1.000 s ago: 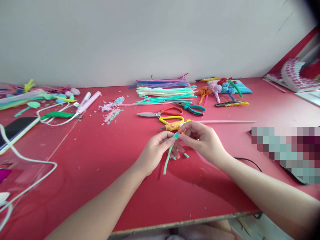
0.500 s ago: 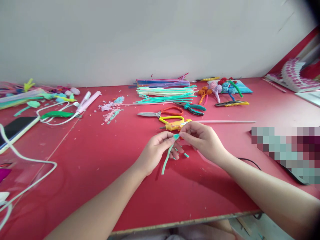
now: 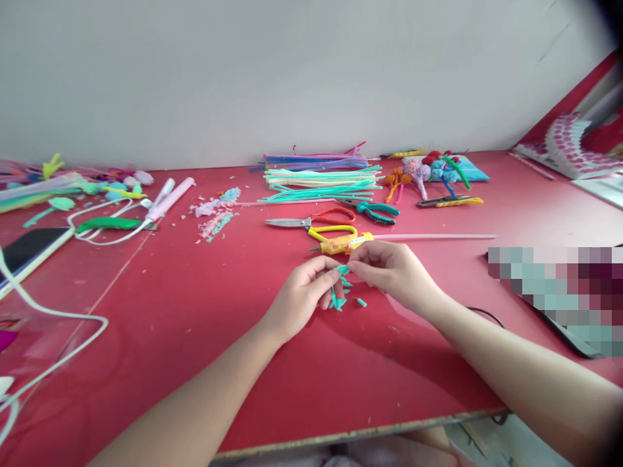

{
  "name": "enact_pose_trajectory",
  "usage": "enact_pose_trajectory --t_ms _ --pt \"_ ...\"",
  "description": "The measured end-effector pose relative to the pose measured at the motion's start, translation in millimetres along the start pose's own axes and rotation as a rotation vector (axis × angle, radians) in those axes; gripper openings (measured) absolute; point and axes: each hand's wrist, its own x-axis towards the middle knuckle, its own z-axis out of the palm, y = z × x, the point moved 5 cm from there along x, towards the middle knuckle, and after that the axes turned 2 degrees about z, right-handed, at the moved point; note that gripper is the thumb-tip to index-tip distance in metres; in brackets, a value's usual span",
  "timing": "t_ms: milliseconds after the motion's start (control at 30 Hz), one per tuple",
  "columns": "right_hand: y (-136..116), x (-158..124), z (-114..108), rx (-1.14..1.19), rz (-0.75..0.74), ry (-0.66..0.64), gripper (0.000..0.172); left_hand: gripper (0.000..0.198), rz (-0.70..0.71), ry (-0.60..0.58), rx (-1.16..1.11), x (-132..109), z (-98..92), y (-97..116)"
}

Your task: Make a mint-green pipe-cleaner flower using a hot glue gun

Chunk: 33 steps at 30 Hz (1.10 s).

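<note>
My left hand (image 3: 304, 293) and my right hand (image 3: 396, 272) meet over the middle of the red table (image 3: 204, 337). Both pinch one teal pipe cleaner (image 3: 341, 270) between their fingertips. Only its top end shows between the fingers; the rest is hidden behind my left hand. Small teal cut pieces (image 3: 337, 302) lie on the table just under the hands, with one more piece (image 3: 361, 301) to their right.
Behind the hands lie a yellow craft knife (image 3: 341, 244), yellow-and-red scissors (image 3: 311, 224), teal pliers (image 3: 374, 211) and a bundle of pipe cleaners (image 3: 321, 176). Finished pipe-cleaner flowers (image 3: 431, 170) sit back right. A phone (image 3: 29, 250), white cable (image 3: 58, 311) and fluff scraps (image 3: 214, 214) lie left.
The long teal tail that hung below my left hand is no longer visible; only a short end shows. Both hands dropped slightly toward the table.
</note>
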Motion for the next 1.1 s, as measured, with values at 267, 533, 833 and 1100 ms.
enact_pose_trajectory --t_ms 267,533,833,1100 --pt "-2.7 -1.3 4.5 -0.044 -0.018 -0.049 0.009 0.017 0.018 0.021 0.104 -2.0 0.0 5.6" --pt "-4.9 -1.5 3.0 -0.051 -0.048 -0.049 0.016 0.018 0.026 0.036 0.081 -0.2 -3.6 3.0" --pt "-3.2 -1.1 4.2 -0.026 -0.017 -0.053 0.017 0.014 0.005 0.093 -0.065 1.6 -6.3 0.1" --pt "-8.2 -2.8 6.1 -0.019 -0.085 -0.060 0.013 0.014 -0.002 0.101 -0.044 0.8 -5.4 1.1"
